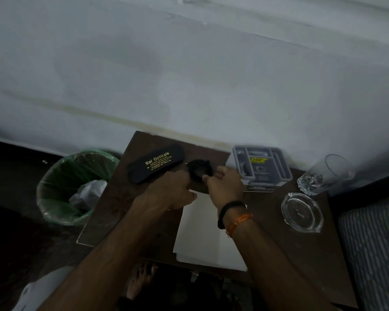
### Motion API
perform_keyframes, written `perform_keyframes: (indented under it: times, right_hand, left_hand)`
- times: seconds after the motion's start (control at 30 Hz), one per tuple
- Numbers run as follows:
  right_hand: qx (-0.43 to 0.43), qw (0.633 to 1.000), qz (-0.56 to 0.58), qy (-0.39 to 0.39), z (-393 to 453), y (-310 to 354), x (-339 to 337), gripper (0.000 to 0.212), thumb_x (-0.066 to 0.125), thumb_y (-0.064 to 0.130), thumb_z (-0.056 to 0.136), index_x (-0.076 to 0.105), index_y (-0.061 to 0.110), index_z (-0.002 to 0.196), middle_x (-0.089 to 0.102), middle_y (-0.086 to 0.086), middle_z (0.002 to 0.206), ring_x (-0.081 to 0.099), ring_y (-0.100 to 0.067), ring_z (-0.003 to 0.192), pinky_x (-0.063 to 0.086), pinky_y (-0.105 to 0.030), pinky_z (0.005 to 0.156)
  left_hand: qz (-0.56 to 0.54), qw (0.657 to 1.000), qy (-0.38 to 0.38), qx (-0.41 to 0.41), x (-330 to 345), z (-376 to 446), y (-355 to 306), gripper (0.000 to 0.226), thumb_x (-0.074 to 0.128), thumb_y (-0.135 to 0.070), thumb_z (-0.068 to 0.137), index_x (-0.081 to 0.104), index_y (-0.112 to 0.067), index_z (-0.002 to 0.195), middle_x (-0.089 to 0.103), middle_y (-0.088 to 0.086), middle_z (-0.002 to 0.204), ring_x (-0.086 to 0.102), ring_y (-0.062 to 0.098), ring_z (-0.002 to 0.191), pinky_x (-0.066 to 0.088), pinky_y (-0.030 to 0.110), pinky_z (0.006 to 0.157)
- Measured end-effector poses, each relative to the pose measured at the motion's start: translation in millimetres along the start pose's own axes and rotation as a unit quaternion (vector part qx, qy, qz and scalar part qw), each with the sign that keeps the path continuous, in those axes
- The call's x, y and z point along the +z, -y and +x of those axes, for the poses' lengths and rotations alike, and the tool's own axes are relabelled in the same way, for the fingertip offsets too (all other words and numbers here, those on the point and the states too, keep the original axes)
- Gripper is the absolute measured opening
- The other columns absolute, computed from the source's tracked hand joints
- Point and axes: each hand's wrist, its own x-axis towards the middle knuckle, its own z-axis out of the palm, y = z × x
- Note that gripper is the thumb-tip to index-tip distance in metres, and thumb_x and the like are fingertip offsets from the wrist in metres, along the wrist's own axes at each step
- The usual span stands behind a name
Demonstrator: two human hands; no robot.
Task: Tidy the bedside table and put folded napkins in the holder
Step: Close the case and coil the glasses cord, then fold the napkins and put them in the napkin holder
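Dark brown table (112, 207) at centre frame, set against a pale wall. Both hands at the small black ring-shaped holder (200, 170) at upper centre of the table: left hand (169, 191) curled at its left side, contact unclear; right hand (225, 187) pinching its lower right rim with thumb and fingertips. White napkins (211, 239) lying flat at lower centre, partly under the right wrist. Black spectacle case (155, 163) left of the holder. Grey box (261, 168) to its right. Drinking glass (326, 176) and glass ashtray (302, 212) at right. Green-lined bin (76, 187) beside the table at left.
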Motion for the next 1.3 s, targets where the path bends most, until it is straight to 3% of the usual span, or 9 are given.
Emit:
perform_keyframes:
  times: [0.17,0.33,0.43,0.5,0.57,0.73,0.87,1.13,1.3]
  right_hand:
    - [-0.152,0.956,-0.248,0.046,-19,-20,-30,0.024,0.066,0.016,0.087,0.07,0.02,0.11,0.069,0.002,0.115,0.062,-0.016,0.109,0.049,-0.028,0.093]
    - [-0.186,0.871,-0.434,0.137,-22,-52,-55,0.074,0.074,0.034,0.081,0.039,0.021,0.144,0.043,-0.003,0.145,0.041,-0.024,0.132,0.038,-0.036,0.109]
    - [-0.171,0.868,-0.44,0.154,-19,-67,-56,0.089,0.078,0.039,0.076,0.031,0.02,0.149,0.036,-0.005,0.149,0.035,-0.026,0.136,0.034,-0.039,0.112]
    - [-0.174,0.87,-0.438,0.147,-16,-71,-56,0.09,0.08,0.041,0.073,0.034,0.019,0.147,0.037,-0.005,0.145,0.036,-0.026,0.133,0.034,-0.039,0.111]
    - [-0.182,0.87,-0.438,0.136,-14,-71,-57,0.084,0.082,0.042,0.069,0.042,0.02,0.14,0.041,-0.005,0.139,0.038,-0.027,0.129,0.038,-0.039,0.107]
    - [-0.215,0.864,-0.448,0.087,-18,-67,-56,0.068,0.082,0.039,0.068,0.051,0.022,0.126,0.045,-0.002,0.132,0.047,-0.023,0.119,0.046,-0.036,0.095]
    - [-0.234,0.87,-0.429,0.067,-21,-65,-56,0.052,0.079,0.033,0.072,0.053,0.024,0.115,0.05,0.002,0.123,0.056,-0.019,0.108,0.048,-0.033,0.085]
    - [-0.271,0.879,-0.391,0.045,-24,-59,-60,0.032,0.075,0.027,0.077,0.057,0.024,0.103,0.055,0.004,0.112,0.059,-0.017,0.099,0.05,-0.034,0.085]
    - [-0.233,0.914,-0.328,0.049,-17,-59,-68,0.032,0.078,0.021,0.068,0.05,0.029,0.081,0.059,0.009,0.093,0.056,-0.012,0.084,0.042,-0.025,0.067]
  left_hand:
    - [-0.025,0.997,0.053,-0.045,5,-5,-7,0.046,0.066,-0.035,0.089,0.048,-0.016,0.127,0.055,0.004,0.121,0.065,0.02,0.084,0.062,0.031,0.065]
    - [-0.041,0.994,0.083,-0.05,9,-11,-15,0.076,0.073,-0.029,0.085,0.03,-0.02,0.147,0.046,0.007,0.14,0.062,0.022,0.097,0.062,0.031,0.067]
    - [-0.017,0.997,0.075,-0.025,10,-9,-20,0.088,0.074,-0.032,0.084,0.019,-0.019,0.152,0.044,0.009,0.144,0.064,0.018,0.083,0.057,0.026,0.063]
    - [0.006,0.998,0.064,-0.007,11,-8,-21,0.09,0.075,-0.032,0.083,0.02,-0.016,0.152,0.045,0.011,0.145,0.065,0.024,0.102,0.056,0.032,0.079]
    - [0.007,0.999,0.052,0.002,11,-6,-20,0.088,0.077,-0.031,0.081,0.024,-0.015,0.15,0.046,0.011,0.144,0.059,0.029,0.117,0.053,0.036,0.089]
    - [-0.014,1.0,0.017,0.023,9,-5,-19,0.081,0.078,-0.023,0.08,0.031,-0.014,0.146,0.057,0.013,0.13,0.061,0.029,0.113,0.05,0.034,0.086]
    - [-0.019,0.999,-0.007,0.03,7,-5,-15,0.082,0.079,-0.018,0.079,0.033,-0.016,0.146,0.048,0.009,0.144,0.051,0.026,0.127,0.046,0.037,0.101]
    - [-0.052,0.997,-0.009,0.049,2,-5,-14,0.059,0.08,-0.009,0.075,0.053,-0.016,0.127,0.063,0.006,0.118,0.061,0.02,0.105,0.051,0.034,0.094]
    - [-0.047,0.996,-0.015,0.079,-2,-5,-10,0.031,0.081,-0.01,0.073,0.067,-0.017,0.099,0.068,-0.001,0.101,0.064,0.015,0.094,0.054,0.03,0.083]
